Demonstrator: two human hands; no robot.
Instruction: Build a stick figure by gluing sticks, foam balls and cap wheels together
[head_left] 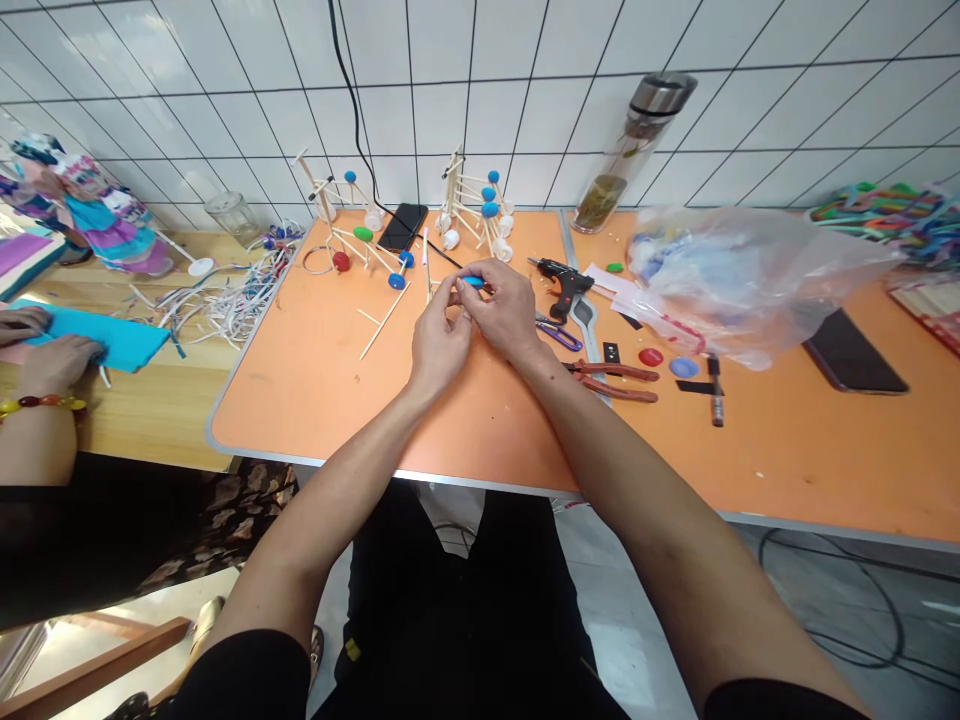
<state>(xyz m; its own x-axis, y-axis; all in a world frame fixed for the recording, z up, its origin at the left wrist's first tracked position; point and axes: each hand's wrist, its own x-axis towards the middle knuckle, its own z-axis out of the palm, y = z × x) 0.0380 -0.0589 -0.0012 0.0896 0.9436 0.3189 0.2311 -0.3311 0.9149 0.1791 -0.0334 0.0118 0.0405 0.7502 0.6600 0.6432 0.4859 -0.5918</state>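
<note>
My left hand (441, 338) and my right hand (504, 308) meet over the orange table (315, 390), fingers pinched together. Between the fingertips sits a small blue piece (473, 282), which both hands grip; a thin wooden stick (427, 268) runs up from beside my left fingers. Behind the hands stand two stick models: one with blue, green and red caps (360, 240), another with blue and white caps (476, 210). A loose stick (384, 322) lies left of my left hand.
Right of my hands lie a black glue gun (562, 284), blue scissors (559, 335), red pliers (615, 380), loose caps (651, 356) and a plastic bag (735, 275). Phones (403, 226) (853, 352) and a bottle (630, 150) sit further off. Another person's hands (45, 355) hold blue paper at left.
</note>
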